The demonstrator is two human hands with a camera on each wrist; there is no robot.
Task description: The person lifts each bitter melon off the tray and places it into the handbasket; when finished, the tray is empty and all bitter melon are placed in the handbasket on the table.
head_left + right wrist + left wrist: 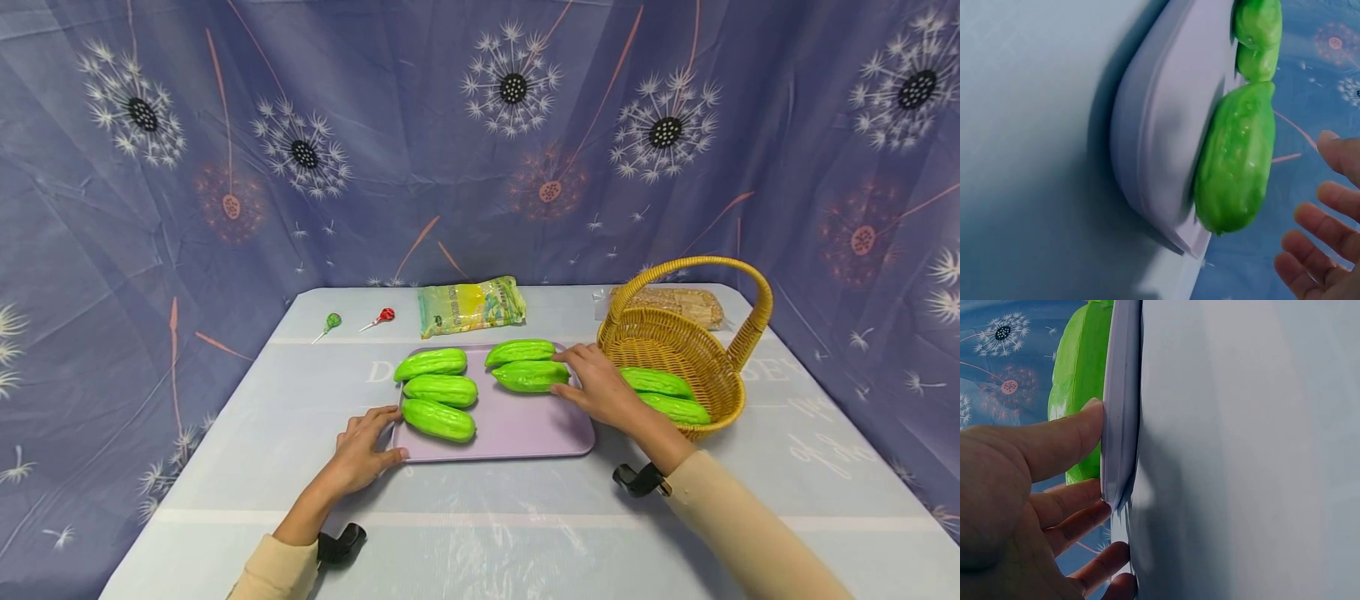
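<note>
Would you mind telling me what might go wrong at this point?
The right hand hovers open beside the gourd it is nearest to; a careless reach might nudge it into its neighbour. The left hand only presses the tray corner with straight fingers, so the tray could slide. Two gourds lie in the tipped basket and may roll out.

We stood in what looked like a staged recording set rather than a home. A dandelion-printed blue cloth hung as a backdrop on every side of the covered table, and the glossy green gourds looked like plastic props.
</note>
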